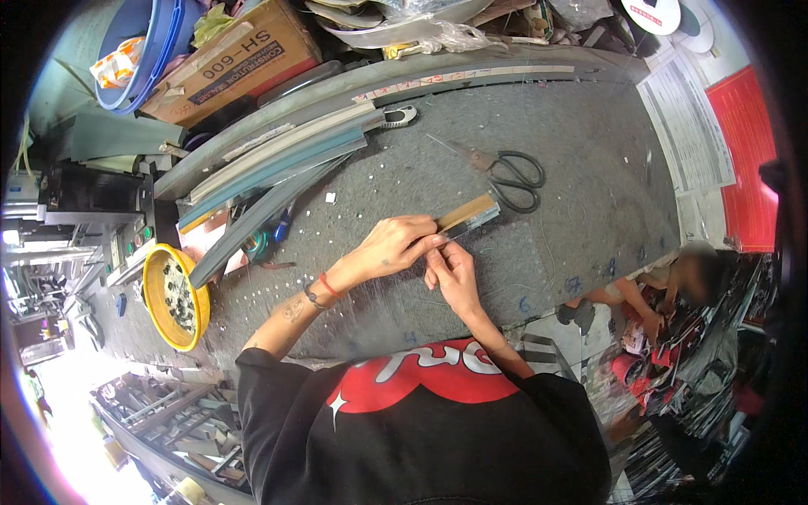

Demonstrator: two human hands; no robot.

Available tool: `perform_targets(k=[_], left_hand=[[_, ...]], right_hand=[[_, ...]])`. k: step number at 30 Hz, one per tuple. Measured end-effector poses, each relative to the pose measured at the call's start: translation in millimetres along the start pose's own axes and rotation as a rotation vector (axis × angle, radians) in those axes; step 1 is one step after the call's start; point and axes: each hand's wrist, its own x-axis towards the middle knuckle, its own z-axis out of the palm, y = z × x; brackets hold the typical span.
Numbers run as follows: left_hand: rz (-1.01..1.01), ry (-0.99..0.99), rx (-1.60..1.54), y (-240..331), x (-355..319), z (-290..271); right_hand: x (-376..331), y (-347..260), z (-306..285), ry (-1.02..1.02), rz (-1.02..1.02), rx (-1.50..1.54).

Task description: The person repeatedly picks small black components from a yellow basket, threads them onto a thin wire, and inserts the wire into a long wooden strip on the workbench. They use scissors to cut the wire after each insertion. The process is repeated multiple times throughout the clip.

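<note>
Over the middle of the grey work table, my left hand (402,241) is closed round the near end of a short profile piece with a tan face and a silvery edge (471,213). Its far end sticks out to the upper right, close to a pair of black-handled scissors (511,178) lying on the table. My right hand (454,271) is just below, fingers pinched together against the left fingertips. What the right fingers pinch, if anything, is too small and hidden to tell.
At left, a yellow basin (202,310) holds small dark and white pieces. Long grey and blue-green strips (286,168) lie beside it, with a utility knife (399,117) at their far end. A cardboard box (240,63) stands behind. Another person (652,290) crouches beyond the table's right edge.
</note>
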Motion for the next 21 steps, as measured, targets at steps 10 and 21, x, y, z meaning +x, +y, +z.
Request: perform_targets(k=[10,21], left_hand=[[-0.203,-0.048,-0.050,-22.8,-23.5,2.3],[-0.207,0.115,0.216,-2.4,-22.1,16.6]], right_hand=[[-64.2,-81.4,-108.5,-0.125,0.383,-0.632],[-36.7,-79.8,-65.1,0.016,-0.080,-0.512]])
